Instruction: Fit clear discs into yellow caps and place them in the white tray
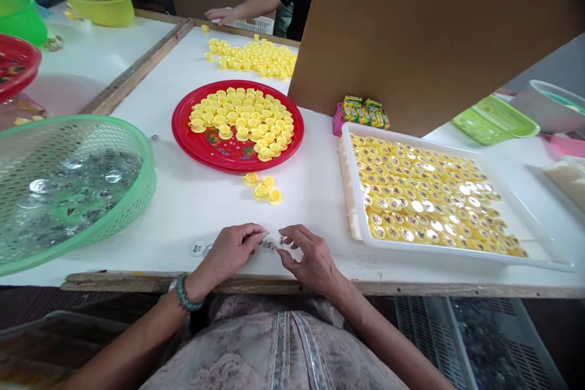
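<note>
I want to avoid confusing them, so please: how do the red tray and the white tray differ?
The red tray is round and patterned; the white tray is rectangular and plain. The red tray carries yellow cups without visible prints; the white tray holds yellow pieces with dark prints. Both lie on the table, with part of their base bare.

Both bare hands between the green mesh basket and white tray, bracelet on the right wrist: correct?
Wrong wrist: the head view shows the bracelet on the left one. Left hand and right hand are indeed between the green mesh basket and white tray.
</note>
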Tool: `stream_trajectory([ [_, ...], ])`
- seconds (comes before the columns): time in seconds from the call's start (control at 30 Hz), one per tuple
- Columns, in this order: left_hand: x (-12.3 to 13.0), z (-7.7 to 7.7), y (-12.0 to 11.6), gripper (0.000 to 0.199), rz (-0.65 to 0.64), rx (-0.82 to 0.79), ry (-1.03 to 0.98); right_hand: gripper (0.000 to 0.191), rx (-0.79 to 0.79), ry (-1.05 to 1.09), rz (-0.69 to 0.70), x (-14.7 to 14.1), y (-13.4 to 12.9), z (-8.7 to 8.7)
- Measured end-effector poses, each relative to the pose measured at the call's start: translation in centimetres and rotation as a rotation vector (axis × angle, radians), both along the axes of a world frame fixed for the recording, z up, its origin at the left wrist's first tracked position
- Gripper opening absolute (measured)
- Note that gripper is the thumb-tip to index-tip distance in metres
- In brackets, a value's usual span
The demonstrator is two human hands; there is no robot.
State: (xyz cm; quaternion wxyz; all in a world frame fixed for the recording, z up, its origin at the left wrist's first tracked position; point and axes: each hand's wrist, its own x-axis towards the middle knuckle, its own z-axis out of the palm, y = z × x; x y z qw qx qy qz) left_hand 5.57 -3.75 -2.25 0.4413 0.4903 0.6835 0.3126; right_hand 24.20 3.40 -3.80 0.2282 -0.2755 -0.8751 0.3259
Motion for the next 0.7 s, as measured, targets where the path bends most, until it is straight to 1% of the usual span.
stream_trajectory([
  [0.13,1.2,0.4,0.9,0.03,0.017,-0.016,-0.231,0.03,-0.033,0.09,-0.02,-0.4,0.3,0.2],
  [0.27,2.0,0.4,1.6,0.025,0.106,0.023,-0.31,0.032,-0.005,0.105,-0.034,-0.4,0.7,0.3],
  [0.37,2.1,0.2,1.8,0.023,0.138,0.019,-0.398,0.035,-0.023,0.101,-0.033,-0.3,0.9,0.4],
  [0.43,2.0,-0.1,1.8,0.024,0.158,0.003,-0.449,0.032,-0.032,0.107,-0.052,-0.4,0.9,0.4],
  [0.57,2.2,-0.6,1.9,0.024,0.23,0.019,-0.393,0.013,-0.06,0.078,-0.172,-1.1,0.7,0.6],
  [0.63,2.3,-0.7,2.2,0.023,0.246,0.048,-0.365,0.012,-0.104,0.063,-0.164,-1.4,0.8,0.6],
  [0.7,2.2,-0.6,2.6,0.022,0.247,0.058,-0.358,0.016,-0.163,0.068,-0.109,-1.5,1.2,0.6],
])
